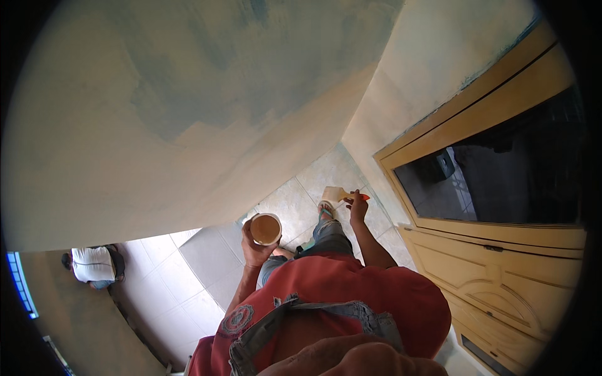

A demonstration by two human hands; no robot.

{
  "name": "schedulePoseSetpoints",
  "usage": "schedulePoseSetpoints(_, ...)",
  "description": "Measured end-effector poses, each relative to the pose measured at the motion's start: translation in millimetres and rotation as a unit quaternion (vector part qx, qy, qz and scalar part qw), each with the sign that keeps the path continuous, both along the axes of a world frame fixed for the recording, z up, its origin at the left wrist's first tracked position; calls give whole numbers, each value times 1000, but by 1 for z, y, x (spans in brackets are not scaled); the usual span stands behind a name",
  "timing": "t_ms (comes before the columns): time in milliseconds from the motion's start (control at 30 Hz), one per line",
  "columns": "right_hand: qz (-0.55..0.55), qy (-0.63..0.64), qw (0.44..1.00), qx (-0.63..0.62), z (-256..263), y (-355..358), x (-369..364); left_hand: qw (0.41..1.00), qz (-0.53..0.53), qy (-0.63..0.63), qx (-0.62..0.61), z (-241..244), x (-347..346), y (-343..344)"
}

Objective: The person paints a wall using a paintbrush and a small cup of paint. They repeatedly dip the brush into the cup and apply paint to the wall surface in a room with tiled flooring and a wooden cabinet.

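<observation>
My left hand [255, 249] grips a round tub of brownish paint [265, 229], its pale rim facing up at me. In my right hand [358, 207] is a wide paintbrush [335, 194] with a yellowish, red-tipped handle; its pale bristles point left, over my sandalled foot. The brush is apart from both walls. A large wall [211, 155] before me carries patchy cream paint, with blue-green areas showing through higher up. Another painted wall [395, 103] meets it at a corner on the right.
A yellow-brown door frame with dark glass [494, 174] and panelled wooden doors [484, 277] stand close on my right. Pale floor tiles [282, 197] lie underfoot. At the far left, a person in a white top [93, 264] crouches beside another wall.
</observation>
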State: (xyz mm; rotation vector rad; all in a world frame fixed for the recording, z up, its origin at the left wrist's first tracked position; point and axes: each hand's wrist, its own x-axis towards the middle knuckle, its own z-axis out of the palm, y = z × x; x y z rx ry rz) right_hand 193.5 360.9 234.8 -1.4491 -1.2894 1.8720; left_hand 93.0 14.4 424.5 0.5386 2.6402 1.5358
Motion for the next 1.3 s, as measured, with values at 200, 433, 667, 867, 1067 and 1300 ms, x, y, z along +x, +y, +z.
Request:
schedulePoseSetpoints(200,-22,19,999,12,48,24,3,999,13,39,29,26,-20,-8)
schedulePoseSetpoints(433,-29,83,996,2,100,18,-9,998,25,49,16,49,-31,-17)
schedulePoseSetpoints(667,-38,92,995,-14,107,1,-10,999,26,13,31,47,-41,-19)
schedulePoseSetpoints(867,-68,112,990,-45,104,-16,-10,998,12,-9,66,46,-47,-21)
schedulePoseSetpoints(1067,-97,105,988,-59,89,-21,-7,1000,8,12,17,55,-47,-23)
schedulePoseSetpoints(1300,-101,109,987,-55,95,-16,-8,1000,3,12,25,54,-45,-22)
